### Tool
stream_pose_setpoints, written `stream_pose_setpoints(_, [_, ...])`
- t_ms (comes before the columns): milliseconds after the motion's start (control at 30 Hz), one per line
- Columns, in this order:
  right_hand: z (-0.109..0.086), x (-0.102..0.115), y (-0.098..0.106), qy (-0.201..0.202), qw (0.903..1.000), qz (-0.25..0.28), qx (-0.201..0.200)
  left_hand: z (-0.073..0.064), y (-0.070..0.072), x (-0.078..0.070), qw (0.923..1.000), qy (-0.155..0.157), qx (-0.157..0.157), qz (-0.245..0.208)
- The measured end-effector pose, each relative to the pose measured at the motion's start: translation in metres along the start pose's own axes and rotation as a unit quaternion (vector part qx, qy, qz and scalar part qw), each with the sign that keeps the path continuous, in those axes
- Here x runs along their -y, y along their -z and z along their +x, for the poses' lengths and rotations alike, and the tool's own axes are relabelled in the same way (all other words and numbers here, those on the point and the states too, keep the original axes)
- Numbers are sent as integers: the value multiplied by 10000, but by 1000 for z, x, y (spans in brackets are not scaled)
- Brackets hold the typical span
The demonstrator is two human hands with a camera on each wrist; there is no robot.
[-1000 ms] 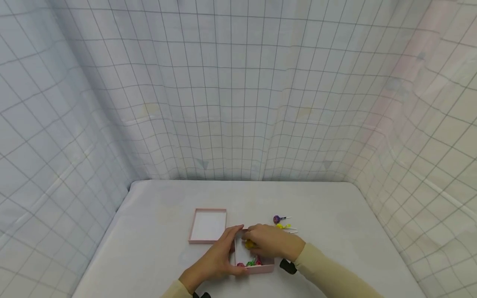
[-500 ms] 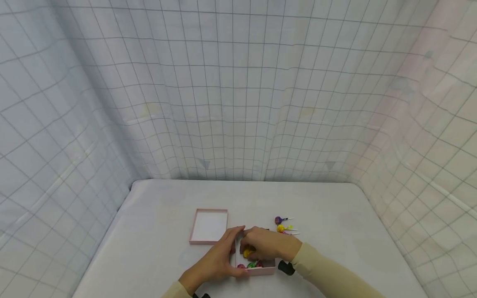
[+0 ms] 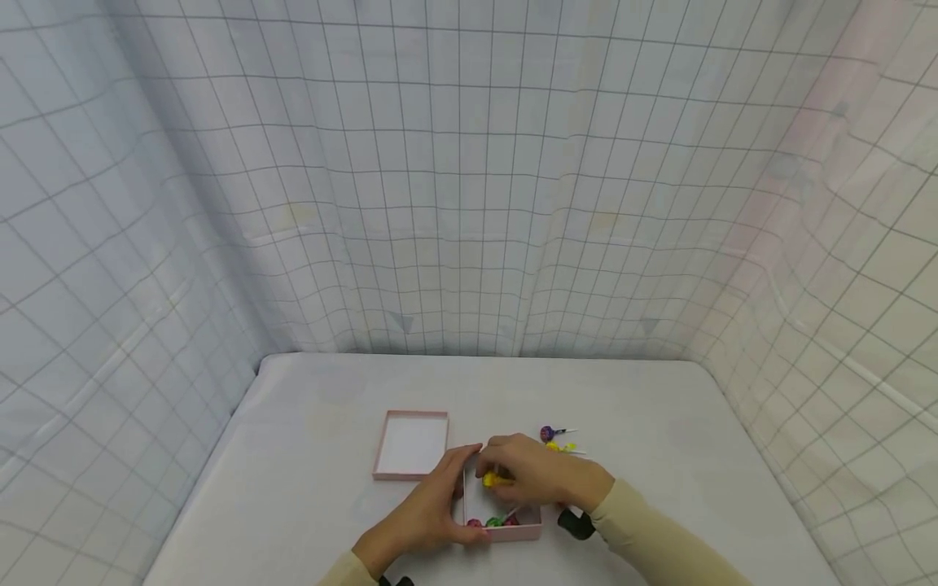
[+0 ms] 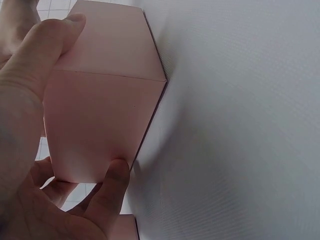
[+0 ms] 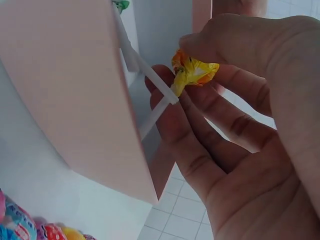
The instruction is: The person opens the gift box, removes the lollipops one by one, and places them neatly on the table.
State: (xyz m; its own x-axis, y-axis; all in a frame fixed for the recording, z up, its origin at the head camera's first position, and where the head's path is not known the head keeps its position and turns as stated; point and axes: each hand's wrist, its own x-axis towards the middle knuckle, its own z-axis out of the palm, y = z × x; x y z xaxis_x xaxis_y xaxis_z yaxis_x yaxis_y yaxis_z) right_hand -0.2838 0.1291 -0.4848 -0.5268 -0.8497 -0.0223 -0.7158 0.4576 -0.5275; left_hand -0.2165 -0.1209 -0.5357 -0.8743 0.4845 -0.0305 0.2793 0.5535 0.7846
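Note:
My left hand [image 3: 431, 506] holds a pink open box [image 3: 513, 533] from its left side. In the left wrist view, the thumb lies on one wall of the pink box [image 4: 100, 120] and fingers touch another. My right hand [image 3: 533, 470] is over the box and pinches a yellow-wrapped lollipop [image 3: 493, 481]. Its wrapper [image 5: 192, 71] shows between thumb and fingers in the right wrist view, with white sticks [image 5: 150, 77] beside it. Along the box's near wall lie a pink lollipop [image 3: 474, 523], a green lollipop [image 3: 494, 522] and a dark red lollipop [image 3: 511, 519].
A pink-rimmed white lid [image 3: 410, 477] lies on the table [image 3: 322, 456] behind my left hand. Right of the box lie a purple lollipop [image 3: 547, 434] and another yellow lollipop [image 3: 553, 447], partly behind my right hand. Gridded white curtains [image 3: 469, 203] enclose the table.
My right hand dipped lower in the box, then rose back and to the right with the yellow lollipop. It now covers the pink lollipop on the table. My left hand stays put.

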Motion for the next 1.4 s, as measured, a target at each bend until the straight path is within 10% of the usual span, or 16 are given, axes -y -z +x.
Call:
stream_pose_setpoints(367, [-10, -2, 11, 414, 9975, -31, -572, 2, -1, 4, 9999, 111, 33, -101])
stream_pose_setpoints(1400, [-62, -48, 31, -238, 9901, 181, -1374, 0, -2, 0, 9998, 138, 15, -128])
